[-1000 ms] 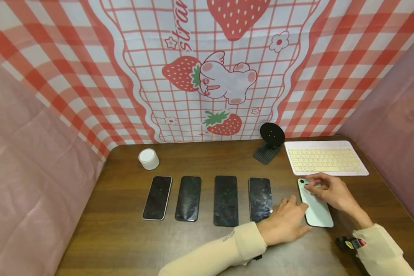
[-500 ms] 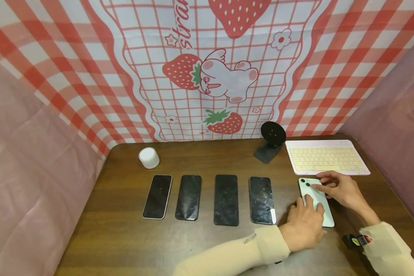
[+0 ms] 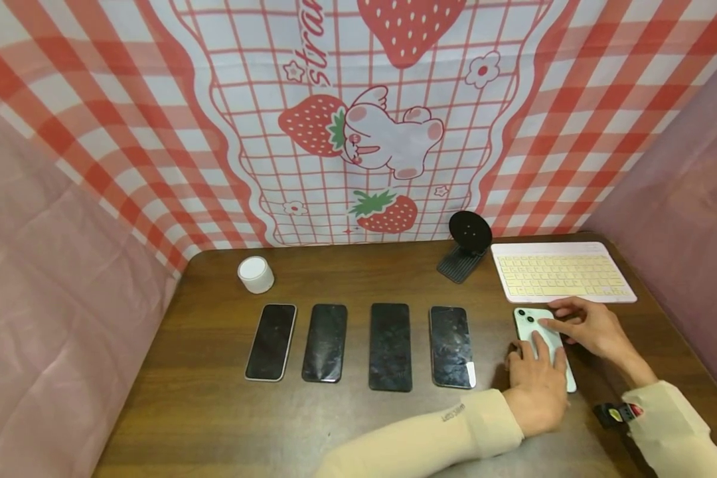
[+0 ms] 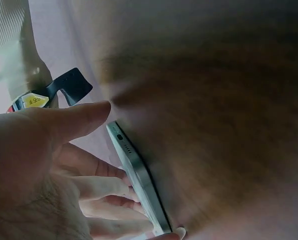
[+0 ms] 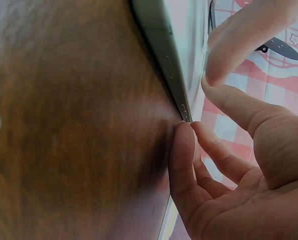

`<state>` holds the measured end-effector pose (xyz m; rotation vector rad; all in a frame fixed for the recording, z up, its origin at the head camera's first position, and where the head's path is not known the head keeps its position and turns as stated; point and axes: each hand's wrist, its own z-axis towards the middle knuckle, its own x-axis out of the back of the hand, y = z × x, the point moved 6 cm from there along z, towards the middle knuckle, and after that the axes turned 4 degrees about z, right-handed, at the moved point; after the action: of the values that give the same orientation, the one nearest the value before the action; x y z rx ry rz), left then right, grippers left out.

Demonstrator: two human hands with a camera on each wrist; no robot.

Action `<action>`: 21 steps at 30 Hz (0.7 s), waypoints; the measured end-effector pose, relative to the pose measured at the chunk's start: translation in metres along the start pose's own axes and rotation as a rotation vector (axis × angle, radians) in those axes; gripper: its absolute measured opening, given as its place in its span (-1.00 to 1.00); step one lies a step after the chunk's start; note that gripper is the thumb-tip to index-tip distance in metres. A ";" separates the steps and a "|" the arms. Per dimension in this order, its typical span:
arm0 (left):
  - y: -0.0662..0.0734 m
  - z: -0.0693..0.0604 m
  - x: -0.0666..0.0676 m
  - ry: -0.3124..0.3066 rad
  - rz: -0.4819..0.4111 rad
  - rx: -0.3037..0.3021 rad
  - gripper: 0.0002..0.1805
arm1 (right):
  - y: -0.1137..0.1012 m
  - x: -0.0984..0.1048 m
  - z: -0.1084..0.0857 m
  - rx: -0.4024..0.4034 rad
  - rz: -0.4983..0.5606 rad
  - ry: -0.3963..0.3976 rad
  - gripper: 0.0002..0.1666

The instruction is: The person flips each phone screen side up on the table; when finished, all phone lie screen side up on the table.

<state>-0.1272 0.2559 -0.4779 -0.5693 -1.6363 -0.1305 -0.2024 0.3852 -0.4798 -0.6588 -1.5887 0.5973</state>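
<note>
A mint-green smartphone (image 3: 551,333) lies camera side up at the right of the table. My left hand (image 3: 538,388) rests over its lower half, fingers spread on the back; in the left wrist view the thumb stands apart from the phone's bottom end. My right hand (image 3: 591,332) pinches the upper right part, thumb on the back and curled fingers (image 5: 181,150) against the side edge near the corner. Further left, a row of dark-screened smartphones lies face up: one (image 3: 451,346) with a bright reflection, then others (image 3: 391,346), (image 3: 325,343) and a white-framed one (image 3: 271,342).
A pale keyboard (image 3: 564,272) lies just behind the right hand. Next to it stands a black folding phone stand (image 3: 466,245), and a small white cylinder (image 3: 255,275) is at the back left. A strawberry-print cloth (image 3: 382,153) hangs behind the wooden table (image 3: 215,425).
The left hand has moved right, from beside the green phone onto its back. The right hand has shifted slightly right, away from the camera lenses to the phone's side edge.
</note>
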 end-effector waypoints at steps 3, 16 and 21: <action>0.001 0.002 0.001 -0.005 0.006 0.012 -0.17 | 0.000 -0.001 0.001 -0.005 0.002 -0.010 -0.31; 0.007 0.009 0.005 0.030 0.015 0.097 -0.34 | 0.002 -0.003 0.002 -0.008 0.004 -0.030 -0.36; 0.010 0.012 0.004 -0.017 0.056 0.112 -0.28 | 0.003 -0.003 0.002 -0.015 -0.004 -0.030 -0.35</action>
<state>-0.1337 0.2700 -0.4781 -0.5312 -1.6309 0.0077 -0.2036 0.3848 -0.4840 -0.6606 -1.6229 0.5957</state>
